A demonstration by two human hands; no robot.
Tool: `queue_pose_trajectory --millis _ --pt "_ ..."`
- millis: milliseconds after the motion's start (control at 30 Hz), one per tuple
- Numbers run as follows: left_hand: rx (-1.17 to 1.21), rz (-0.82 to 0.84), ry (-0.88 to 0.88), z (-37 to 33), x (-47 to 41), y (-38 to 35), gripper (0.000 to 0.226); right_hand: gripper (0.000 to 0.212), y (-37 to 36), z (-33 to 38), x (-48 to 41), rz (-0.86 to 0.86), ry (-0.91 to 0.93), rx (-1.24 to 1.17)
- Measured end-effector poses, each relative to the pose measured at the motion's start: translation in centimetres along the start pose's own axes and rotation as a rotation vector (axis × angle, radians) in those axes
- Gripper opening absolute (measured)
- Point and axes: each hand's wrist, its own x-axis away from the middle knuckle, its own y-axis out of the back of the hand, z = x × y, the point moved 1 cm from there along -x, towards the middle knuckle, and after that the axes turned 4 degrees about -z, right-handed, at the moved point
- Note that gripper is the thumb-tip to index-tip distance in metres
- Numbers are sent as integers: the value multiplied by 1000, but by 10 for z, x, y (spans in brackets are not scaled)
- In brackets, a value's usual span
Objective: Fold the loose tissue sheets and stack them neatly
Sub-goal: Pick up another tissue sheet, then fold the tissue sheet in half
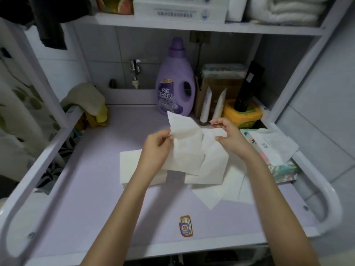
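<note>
Head view: we pinch one tissue sheet (pixel 184 148) between left hand (pixel 156 148) and right hand (pixel 229 134), mid-fold; a folded stack (pixel 130 166) stands done, loose sheets (pixel 226 187) remain.

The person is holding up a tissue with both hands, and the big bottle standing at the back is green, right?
Not quite. The bottle at the back is purple, not green, as the head view shows. The rest holds: the left hand and right hand hold a tissue sheet up above the folded stack.
</note>
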Motion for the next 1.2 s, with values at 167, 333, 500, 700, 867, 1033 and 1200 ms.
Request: queue_pose_trajectory --millis 167,333,500,700,867,1033,1200 --pt "-1 42 -135 -10 14 14 27 46 -16 -3 -5 -47 57 450" --pt "-117 95 -284 -24 29 36 37 41 -48 51 12 127 -149 -397" --pt "-204 60 -353 -29 42 62 45 59 -72 71 29 384 -281 -646" --pt "-121 -42 -310 -23 52 87 46 27 -93 84 45 349 -26 -650" --pt "-29 -29 -236 -20 61 102 46 10 -104 99 54 218 5 -649" --pt "63 -58 -170 -27 69 104 29 13 -108 110 62 98 -4 -658" --pt "111 -323 -99 -20 65 85 27 15 -115 110 61 81 -103 -586"
